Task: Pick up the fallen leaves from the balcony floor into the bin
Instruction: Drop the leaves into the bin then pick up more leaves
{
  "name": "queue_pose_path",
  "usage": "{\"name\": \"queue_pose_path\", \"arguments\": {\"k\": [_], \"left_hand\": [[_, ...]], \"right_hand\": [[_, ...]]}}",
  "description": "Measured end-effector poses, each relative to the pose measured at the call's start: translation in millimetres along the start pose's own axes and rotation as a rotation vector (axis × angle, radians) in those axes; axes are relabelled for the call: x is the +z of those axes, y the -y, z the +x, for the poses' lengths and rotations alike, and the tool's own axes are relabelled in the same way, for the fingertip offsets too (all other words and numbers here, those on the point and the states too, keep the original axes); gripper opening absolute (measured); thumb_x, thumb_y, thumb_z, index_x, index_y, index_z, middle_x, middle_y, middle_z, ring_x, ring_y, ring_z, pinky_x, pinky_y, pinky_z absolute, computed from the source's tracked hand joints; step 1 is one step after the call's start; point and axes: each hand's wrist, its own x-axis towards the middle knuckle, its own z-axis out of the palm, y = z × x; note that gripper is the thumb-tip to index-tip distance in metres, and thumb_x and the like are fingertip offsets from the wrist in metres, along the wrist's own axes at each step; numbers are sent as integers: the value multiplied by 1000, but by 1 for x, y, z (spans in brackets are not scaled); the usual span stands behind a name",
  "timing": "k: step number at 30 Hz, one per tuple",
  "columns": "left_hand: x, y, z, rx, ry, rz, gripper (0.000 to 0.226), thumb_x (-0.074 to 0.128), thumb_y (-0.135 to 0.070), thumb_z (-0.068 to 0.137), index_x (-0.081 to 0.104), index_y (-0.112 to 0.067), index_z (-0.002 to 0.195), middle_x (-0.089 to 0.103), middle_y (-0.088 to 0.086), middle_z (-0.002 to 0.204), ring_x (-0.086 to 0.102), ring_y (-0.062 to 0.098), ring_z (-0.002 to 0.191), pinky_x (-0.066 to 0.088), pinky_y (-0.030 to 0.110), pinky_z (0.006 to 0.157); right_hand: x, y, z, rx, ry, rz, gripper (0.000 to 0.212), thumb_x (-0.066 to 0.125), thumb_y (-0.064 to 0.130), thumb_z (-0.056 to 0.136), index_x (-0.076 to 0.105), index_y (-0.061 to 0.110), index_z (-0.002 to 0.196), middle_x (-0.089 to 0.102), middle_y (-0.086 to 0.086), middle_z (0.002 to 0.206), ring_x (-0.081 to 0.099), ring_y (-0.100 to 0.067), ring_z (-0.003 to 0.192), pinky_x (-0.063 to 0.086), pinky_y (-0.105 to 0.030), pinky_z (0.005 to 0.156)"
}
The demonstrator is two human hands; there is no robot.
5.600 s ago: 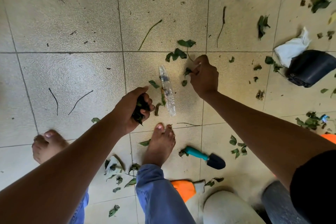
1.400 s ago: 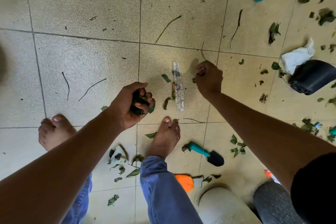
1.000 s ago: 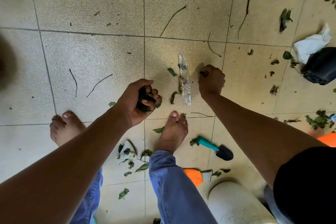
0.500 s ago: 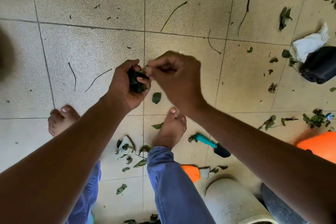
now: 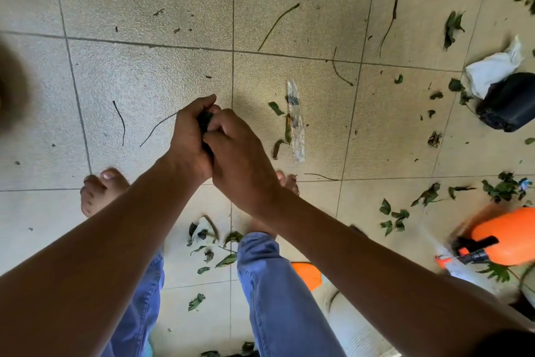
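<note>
I see loose green leaves (image 5: 225, 259) on the beige tiled floor (image 5: 150, 75) between my blue-trousered legs, at 6 o'clock. At centre my left hand (image 5: 188, 139) curls round a dark wad of gathered leaves (image 5: 205, 120); my right hand (image 5: 240, 159) presses against it, fingers pinching into the wad. More scattered green leaves (image 5: 393, 214) at 4 o'clock. Clear plastic wrapper strip (image 5: 296, 122) at 2 o'clock. Toppled black plastic pot (image 5: 509, 101) at 3 o'clock; bin not identifiable.

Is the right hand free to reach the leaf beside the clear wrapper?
Probably not yet: the right hand is pressed against the left hand, over its leaf wad. Nothing covers the leaf.
</note>
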Motion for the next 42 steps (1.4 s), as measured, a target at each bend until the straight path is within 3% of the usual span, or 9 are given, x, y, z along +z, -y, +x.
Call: {"name": "queue_pose_path", "arguments": {"k": [2,9,16,20,23,29,34,37,42], "left_hand": [[-3,-1,-4,-41,-29,17,40,67,-41,81,36,-21,66,24,-2,74,37,14,63,36,28,62],[10,-1,-14,-49,-53,-245,39,51,-26,99,38,-18,62,45,-3,50,47,11,46,43,14,44],[-9,7,-13,-131,-22,-276,42,53,-22,97,44,-14,57,40,-3,68,47,10,63,34,13,37],[-14,14,-16,-149,-43,-238,41,54,-22,96,45,-14,57,41,-2,69,49,10,63,32,13,37],[-15,16,-18,-151,-46,-211,39,54,-22,96,44,-15,59,42,-2,70,50,11,63,32,13,37],[-14,17,-19,-146,-68,-169,38,55,-22,96,45,-15,60,44,-1,69,49,11,66,32,13,38],[-12,20,-17,-148,-80,-154,39,56,-22,96,45,-15,60,45,0,69,50,12,65,32,14,38],[-11,22,-15,-145,-83,-134,38,56,-22,96,44,-15,60,44,0,69,49,12,65,31,13,38],[-7,25,-13,-146,-98,-101,38,57,-23,96,44,-15,60,44,0,70,49,12,66,30,14,39]], "right_hand": [[-2,4,-2,-5,1,35,10,71,-8,74,64,-4,80,56,-18,100,55,-28,88,45,-35,68],[-30,6,-14,30,-288,232,17,59,-12,87,69,-2,96,63,-12,96,62,-20,88,51,-32,72],[-30,-121,-5,824,-234,-173,24,63,29,90,59,22,112,62,1,108,64,-20,94,40,-29,66],[-18,-152,9,973,-105,-266,48,65,55,86,55,19,116,60,-5,111,63,-28,99,52,-37,73],[-16,-159,21,993,-101,-314,53,64,58,84,55,18,118,60,-7,113,63,-30,101,52,-38,76],[-41,-169,23,983,-97,-385,32,61,36,86,66,17,112,67,-7,111,65,-32,103,45,-34,74],[-66,-197,8,1004,-234,-397,22,54,27,92,67,19,107,66,-5,110,65,-30,103,53,-38,80],[-76,-202,3,1008,-332,-421,30,62,23,90,59,22,119,57,-6,122,57,-29,114,49,-39,82],[-60,-197,-5,555,-253,-364,37,60,3,81,66,16,115,61,-10,113,62,-30,100,54,-41,81]]}}
